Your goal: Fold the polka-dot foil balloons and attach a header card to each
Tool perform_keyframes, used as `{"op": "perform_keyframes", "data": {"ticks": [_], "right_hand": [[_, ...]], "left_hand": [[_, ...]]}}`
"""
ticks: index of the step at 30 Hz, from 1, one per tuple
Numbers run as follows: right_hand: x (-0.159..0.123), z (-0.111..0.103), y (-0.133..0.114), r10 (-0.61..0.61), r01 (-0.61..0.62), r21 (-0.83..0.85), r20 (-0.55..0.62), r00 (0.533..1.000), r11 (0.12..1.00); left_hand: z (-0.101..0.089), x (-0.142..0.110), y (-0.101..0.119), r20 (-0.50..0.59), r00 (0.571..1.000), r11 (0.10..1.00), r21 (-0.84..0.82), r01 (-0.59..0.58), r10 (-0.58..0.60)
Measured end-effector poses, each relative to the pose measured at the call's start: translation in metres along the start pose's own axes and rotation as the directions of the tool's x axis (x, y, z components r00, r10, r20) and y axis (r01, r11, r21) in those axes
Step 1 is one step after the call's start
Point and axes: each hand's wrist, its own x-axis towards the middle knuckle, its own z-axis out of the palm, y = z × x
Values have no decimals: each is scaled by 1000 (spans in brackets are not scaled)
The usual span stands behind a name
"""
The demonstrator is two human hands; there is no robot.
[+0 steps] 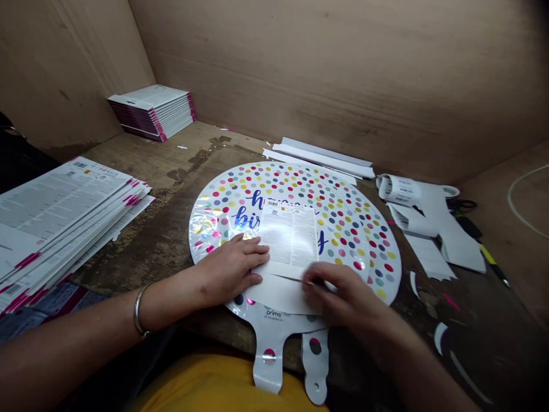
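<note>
A flat round foil balloon (364, 229) with coloured dots and blue lettering lies on the table; its tail (269, 355) points towards me. On top of it rests a white printed card (291, 234) with a barcode and a blank lower panel (283, 294). My left hand (231, 269) lies with fingers stretched out on the card's left edge. At the right side of that panel is my right hand (345, 289), its fingers curled and smeared by motion. Whether it holds the card's edge I cannot make out. A second tail (315, 366) shows beneath the balloon.
Printed cards (64, 212) form a pile at the left. Another neat stack (150, 111) sits in the back left corner. White paper strips (321, 157) lie along the back wall. On the right are a label roll (403, 191), scissors (463, 204) and a yellow-black cutter (493, 263).
</note>
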Motion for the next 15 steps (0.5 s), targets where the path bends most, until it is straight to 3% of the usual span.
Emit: {"op": "perform_keyframes", "data": {"ticks": [1, 3, 4, 6, 8, 9, 12, 15], "right_hand": [[-21, -12, 7, 86, -87, 18, 81, 993, 996], [-62, -34, 21, 138, -140, -1, 155, 978, 990], [-77, -40, 25, 157, -146, -85, 132, 979, 986], [-89, -36, 25, 133, -162, -311, -112, 985, 936], [-75, -14, 13, 14, -163, -442, -321, 947, 882], [-62, -1, 5, -43, -129, -454, -350, 936, 882], [-20, 36, -13, -119, 1, -425, -251, 961, 905], [-2, 52, -14, -141, 48, -393, -212, 967, 918]], "left_hand": [[-1, -1, -1, 4, 1000, 1000, -9, 10, -10], [-4, -3, -2, 13, 1000, 999, -24, 21, -21], [-5, -3, -2, 17, 1000, 999, -23, 22, -21], [-6, -2, -1, 22, 1000, 1000, -2, 12, -12], [-5, 0, 0, 22, 1000, 1000, 29, 1, -2], [-5, 1, 0, 20, 1000, 999, 45, -3, 2], [-3, -2, -1, 7, 1000, 997, 77, -21, 21], [0, -9, -1, -46, 997, 994, 88, -63, 67]]}}
